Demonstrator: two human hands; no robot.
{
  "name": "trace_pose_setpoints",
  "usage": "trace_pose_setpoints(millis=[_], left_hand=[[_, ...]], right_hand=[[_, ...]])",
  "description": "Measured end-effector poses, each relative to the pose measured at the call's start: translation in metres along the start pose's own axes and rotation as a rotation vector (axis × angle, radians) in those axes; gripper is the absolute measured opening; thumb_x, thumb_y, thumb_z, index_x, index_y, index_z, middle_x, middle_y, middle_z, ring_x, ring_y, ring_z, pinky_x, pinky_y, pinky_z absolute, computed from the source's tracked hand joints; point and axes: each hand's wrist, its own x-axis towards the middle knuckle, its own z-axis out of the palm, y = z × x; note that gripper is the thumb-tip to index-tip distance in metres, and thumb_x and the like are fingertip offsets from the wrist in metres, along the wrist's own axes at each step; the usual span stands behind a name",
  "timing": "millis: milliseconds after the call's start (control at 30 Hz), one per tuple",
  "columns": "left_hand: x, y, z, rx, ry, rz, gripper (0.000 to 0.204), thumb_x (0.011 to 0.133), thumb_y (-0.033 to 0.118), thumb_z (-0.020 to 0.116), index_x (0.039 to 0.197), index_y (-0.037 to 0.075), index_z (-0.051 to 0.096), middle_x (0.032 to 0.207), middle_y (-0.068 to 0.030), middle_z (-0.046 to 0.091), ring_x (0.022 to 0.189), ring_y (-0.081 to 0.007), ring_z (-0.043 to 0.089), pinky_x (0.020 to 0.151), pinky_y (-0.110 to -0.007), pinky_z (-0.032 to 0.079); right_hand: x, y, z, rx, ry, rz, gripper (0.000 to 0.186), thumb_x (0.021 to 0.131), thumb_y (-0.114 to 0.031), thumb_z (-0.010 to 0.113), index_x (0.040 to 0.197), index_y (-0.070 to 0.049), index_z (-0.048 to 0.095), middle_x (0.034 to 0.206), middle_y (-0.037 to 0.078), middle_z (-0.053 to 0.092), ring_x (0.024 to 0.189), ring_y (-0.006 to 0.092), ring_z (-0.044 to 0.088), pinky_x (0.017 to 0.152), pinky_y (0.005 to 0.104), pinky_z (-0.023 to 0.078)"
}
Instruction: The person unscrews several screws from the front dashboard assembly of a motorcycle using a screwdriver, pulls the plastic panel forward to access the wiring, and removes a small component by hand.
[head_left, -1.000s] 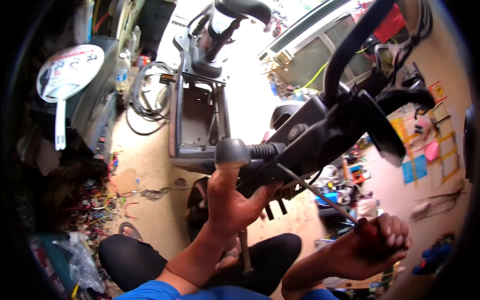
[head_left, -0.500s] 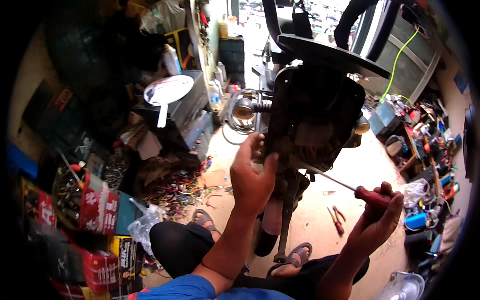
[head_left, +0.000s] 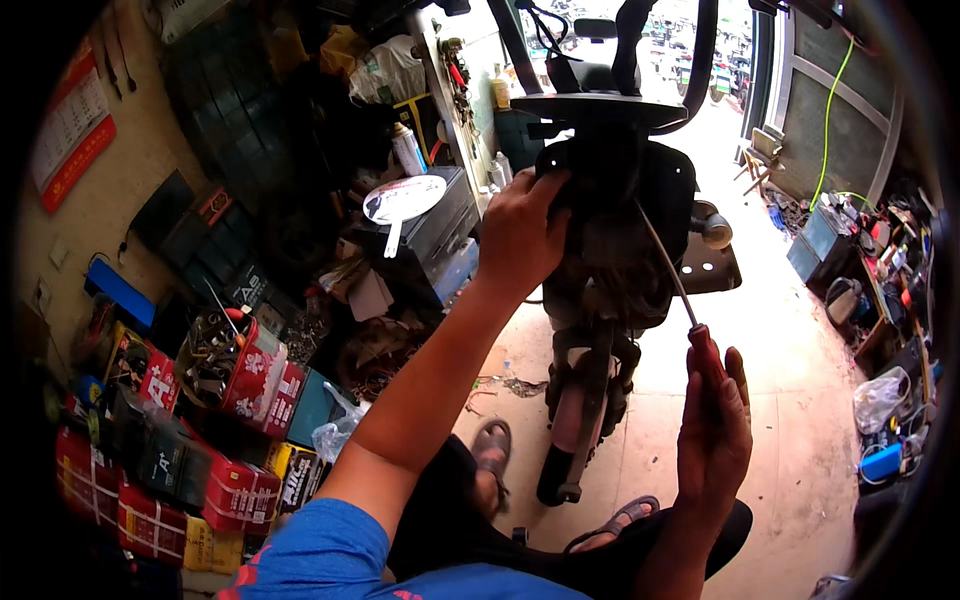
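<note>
In front of me stands a two-wheeled scooter or bike with its dark front end (head_left: 600, 290) in shadow and its wheel (head_left: 560, 470) between my feet. My left hand (head_left: 522, 235) grips the upper left edge of its black front panel (head_left: 660, 180), fingers bent and partly lost in shadow. My right hand (head_left: 715, 435) is closed around the red handle of a long screwdriver (head_left: 705, 350). The shaft slants up and left, and its tip reaches the shadowed middle of the panel; what it touches there is hidden.
On the left, a white fan (head_left: 405, 200) lies on a dark cabinet (head_left: 445, 220), above red boxes (head_left: 240, 490) and a bin of parts (head_left: 230, 360). Cluttered shelves (head_left: 885, 310) line the right wall. A small wooden stool (head_left: 762, 158) stands by the bright doorway.
Both hands have moved up on the front end. The screwdriver has swung from a shallow slant low down to a steeper one, its tip now higher. The view has shifted; the pliers have left it.
</note>
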Motion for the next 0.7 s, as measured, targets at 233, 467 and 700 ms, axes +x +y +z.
trace_pose_setpoints(millis=[233,467,700], left_hand=[[-0.003,0.001,0.024,-0.072,0.155,-0.060,0.037,0.086,0.008,0.082,0.122,0.010,0.075,0.104,-0.0172,0.072,0.097,-0.0426,0.072,0.085,-0.048,0.058],[-0.006,-0.001,0.045,-0.066,0.288,-0.086,0.033,0.084,0.007,0.083,0.117,0.010,0.077,0.100,-0.0161,0.071,0.094,-0.0405,0.071,0.083,-0.046,0.057],[-0.004,-0.001,0.052,0.077,0.311,-0.061,0.038,0.082,0.010,0.084,0.119,0.018,0.077,0.107,-0.0135,0.068,0.090,-0.0403,0.069,0.080,-0.049,0.054]], right_hand=[[-0.001,0.007,-0.002,0.062,0.011,0.065,0.045,0.111,-0.010,0.061,0.155,-0.001,0.054,0.163,0.033,0.047,0.154,0.0407,0.047,0.118,0.0372,0.056],[0.004,0.008,-0.025,0.116,-0.086,0.101,0.050,0.115,-0.013,0.053,0.162,0.001,0.043,0.167,0.024,0.044,0.158,0.0335,0.040,0.118,0.0337,0.055],[0.018,0.013,-0.039,0.347,-0.133,0.297,0.054,0.118,-0.030,0.052,0.165,-0.009,0.042,0.163,0.013,0.048,0.134,0.0269,0.063,0.098,0.0296,0.066]])
